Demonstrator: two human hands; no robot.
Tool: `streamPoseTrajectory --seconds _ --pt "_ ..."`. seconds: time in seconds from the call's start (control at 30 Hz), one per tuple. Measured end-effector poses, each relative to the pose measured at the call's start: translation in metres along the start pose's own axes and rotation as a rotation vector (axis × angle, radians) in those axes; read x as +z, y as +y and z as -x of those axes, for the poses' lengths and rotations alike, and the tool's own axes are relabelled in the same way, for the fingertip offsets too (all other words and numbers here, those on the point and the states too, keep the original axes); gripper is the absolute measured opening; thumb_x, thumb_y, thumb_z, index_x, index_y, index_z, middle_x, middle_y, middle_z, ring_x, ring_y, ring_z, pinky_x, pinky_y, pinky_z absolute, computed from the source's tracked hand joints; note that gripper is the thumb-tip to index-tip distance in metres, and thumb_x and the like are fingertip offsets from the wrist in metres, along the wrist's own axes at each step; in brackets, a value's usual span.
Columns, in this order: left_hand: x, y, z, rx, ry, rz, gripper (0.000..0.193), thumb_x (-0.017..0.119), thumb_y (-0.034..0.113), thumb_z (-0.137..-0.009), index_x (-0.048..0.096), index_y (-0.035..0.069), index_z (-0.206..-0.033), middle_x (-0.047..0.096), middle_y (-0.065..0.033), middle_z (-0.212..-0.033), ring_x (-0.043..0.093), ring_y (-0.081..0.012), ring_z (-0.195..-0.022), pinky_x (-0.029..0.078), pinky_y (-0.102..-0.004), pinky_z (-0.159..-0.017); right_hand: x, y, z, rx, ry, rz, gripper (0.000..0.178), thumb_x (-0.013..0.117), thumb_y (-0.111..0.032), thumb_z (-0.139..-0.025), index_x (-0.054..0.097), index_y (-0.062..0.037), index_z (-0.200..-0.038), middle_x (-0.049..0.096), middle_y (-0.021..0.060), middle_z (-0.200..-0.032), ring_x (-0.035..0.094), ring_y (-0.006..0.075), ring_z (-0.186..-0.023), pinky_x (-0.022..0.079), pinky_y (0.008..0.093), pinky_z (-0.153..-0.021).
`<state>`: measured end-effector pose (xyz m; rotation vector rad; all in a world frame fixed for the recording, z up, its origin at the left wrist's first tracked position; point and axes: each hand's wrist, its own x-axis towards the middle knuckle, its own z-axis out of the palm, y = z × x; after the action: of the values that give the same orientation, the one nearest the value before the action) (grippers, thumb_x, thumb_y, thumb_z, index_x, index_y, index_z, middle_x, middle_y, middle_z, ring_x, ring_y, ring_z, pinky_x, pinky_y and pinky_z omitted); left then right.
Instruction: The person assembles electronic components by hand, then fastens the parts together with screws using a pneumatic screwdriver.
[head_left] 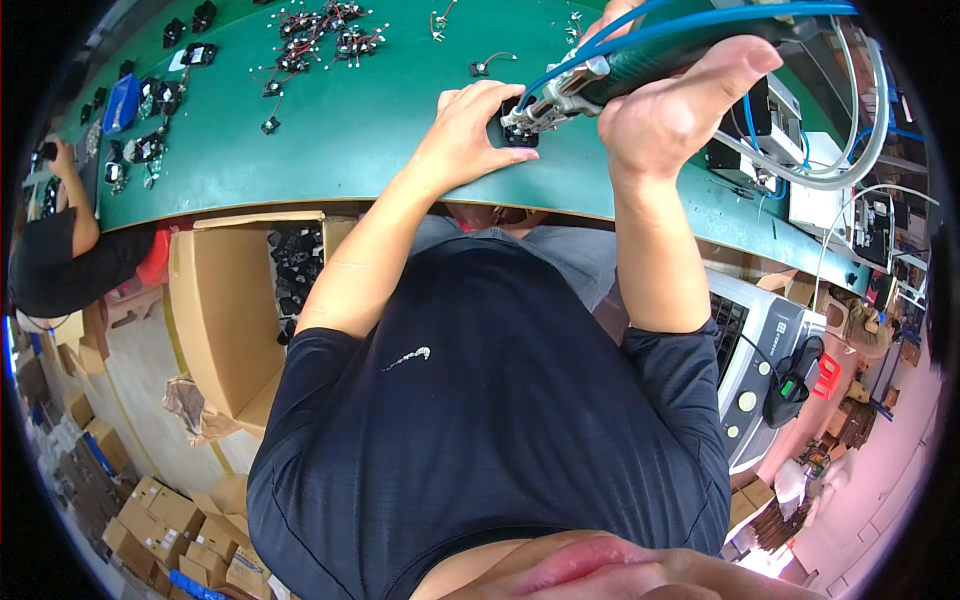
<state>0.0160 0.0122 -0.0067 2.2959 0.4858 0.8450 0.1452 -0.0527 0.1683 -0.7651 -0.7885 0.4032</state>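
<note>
On the green bench, my left hand (pixel 462 134) grips a small black plastic housing (pixel 522 139) between thumb and fingers. My right hand (pixel 652 122) is wrapped around a dark green hand tool (pixel 660 62) with a metal front and blue hoses; its thumb sticks out to the side. The tool's metal tip (pixel 548 108) points down and left into the housing, and I cannot tell whether it touches. Just beyond the housing lies a small black part with red and black wires (pixel 480 68).
A pile of wired black parts (pixel 325 38) lies at the far left middle. Farther left are a blue tray (pixel 122 104) and black housings. Boxed equipment (pixel 775 115) and a grey hose (pixel 850 178) stand at right. Another person's arm (pixel 78 195) reaches the bench's left end. An open carton (pixel 225 320) sits below.
</note>
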Motion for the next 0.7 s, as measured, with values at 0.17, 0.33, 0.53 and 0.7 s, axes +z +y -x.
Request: streamPoseTrajectory --seconds 0.17,0.33,0.53,0.7 --pt "0.001 -0.002 -0.001 -0.011 0.002 0.005 0.082 0.093 0.044 -0.067 0.061 0.009 -0.135 0.065 -0.0123 -0.128 0.059 -0.029 -0.123 0.038 -0.0406 -0.104 0.0 -0.003 0.008 0.137 0.055 0.022 0.092 0.026 -0.08 -0.099 0.055 0.0037 -0.126 0.061 0.0072 -0.072 0.057 0.0149 -0.059 0.044 0.0243 -0.054" --pt "0.001 -0.002 -0.001 0.005 0.027 -0.015 0.082 0.093 0.044 -0.068 0.061 0.009 -0.135 0.065 -0.0123 -0.127 0.059 -0.0293 -0.123 0.039 -0.0409 -0.105 -0.007 0.005 0.01 0.105 0.008 0.07 0.094 0.027 -0.082 -0.098 0.054 0.004 -0.126 0.061 0.0072 -0.072 0.057 0.0153 -0.058 0.044 0.0242 -0.054" --pt "-0.002 0.002 -0.005 -0.015 -0.005 -0.015 0.08 0.093 0.044 -0.068 0.063 0.008 -0.133 0.067 -0.0118 -0.126 0.061 -0.0292 -0.121 0.041 -0.0406 -0.104 -0.032 0.028 0.009 0.022 -0.072 0.116 0.094 0.028 -0.083 -0.097 0.054 0.0034 -0.124 0.061 0.0074 -0.075 0.056 0.015 -0.058 0.045 0.024 -0.055" --pt "0.0 -0.002 -0.005 -0.014 0.005 0.002 0.08 0.094 0.042 -0.066 0.064 0.008 -0.132 0.067 -0.011 -0.126 0.061 -0.029 -0.121 0.041 -0.0406 -0.104 0.018 -0.012 0.002 0.186 0.28 -0.227 0.092 0.026 -0.081 -0.098 0.054 0.003 -0.123 0.063 0.0078 -0.083 0.056 0.0146 -0.058 0.047 0.0249 -0.055"
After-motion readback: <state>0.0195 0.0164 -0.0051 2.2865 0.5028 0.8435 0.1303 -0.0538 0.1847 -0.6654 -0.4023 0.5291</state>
